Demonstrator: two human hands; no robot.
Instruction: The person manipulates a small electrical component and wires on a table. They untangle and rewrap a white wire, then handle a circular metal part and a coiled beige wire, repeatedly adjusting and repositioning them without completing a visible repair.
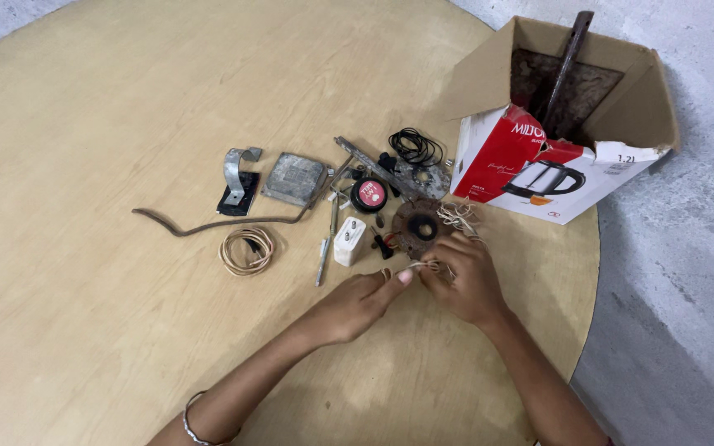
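Observation:
My left hand (pixel 349 304) pinches the end of a thin tan wire (pixel 421 265) between thumb and fingers. My right hand (pixel 466 277) grips the same wire strands close by, right beside a rusty round disc (pixel 417 227). A loose tangle of the tan wire (pixel 459 216) lies on the far side of the disc, above my right hand. Both hands meet at the near side of a round wooden table (pixel 126 124).
Scattered by the disc: a white plug adapter (pixel 349 240), a pen-like tool (pixel 325 252), a red round tin (pixel 368 195), a black cable coil (pixel 415 147), a grey square plate (pixel 294 178), a metal bracket (pixel 239 173), a tan cable coil (pixel 247 249), a long bent rod (pixel 208 223). An open cardboard box (pixel 564 116) stands at the table's right edge.

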